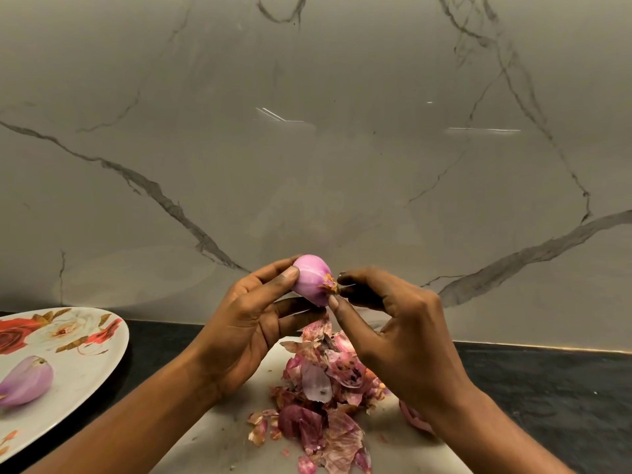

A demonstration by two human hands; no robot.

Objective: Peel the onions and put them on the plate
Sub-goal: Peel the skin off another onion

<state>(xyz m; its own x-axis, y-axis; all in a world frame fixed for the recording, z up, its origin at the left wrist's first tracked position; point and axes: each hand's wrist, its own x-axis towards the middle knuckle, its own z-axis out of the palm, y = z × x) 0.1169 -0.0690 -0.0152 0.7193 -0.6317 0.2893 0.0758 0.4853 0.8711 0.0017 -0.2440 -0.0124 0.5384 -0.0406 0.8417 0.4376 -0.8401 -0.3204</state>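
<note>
So the red onion (309, 280) is up in the air, gripped by the left hand (253, 323) with thumb and fingers curled round it. It looks basically bare already, smooth pink all over. Only the dry root tuft (329, 284) is left on its right end, and the right hand (393, 333) is pinching that between thumb and fingertips.

Straight below the onion there's a pile of skins (325, 388) on a white cutting board (219, 436). Down and left of the onion sits the floral plate (85, 371) with one peeled onion (25, 381) on it. Down and right, a pink lump (415, 417) peeks from under the right wrist, maybe another onion, can't tell.

I'd say one done, this one nearly, plating still to go. No brands or writing anywhere, just printed roses.
</note>
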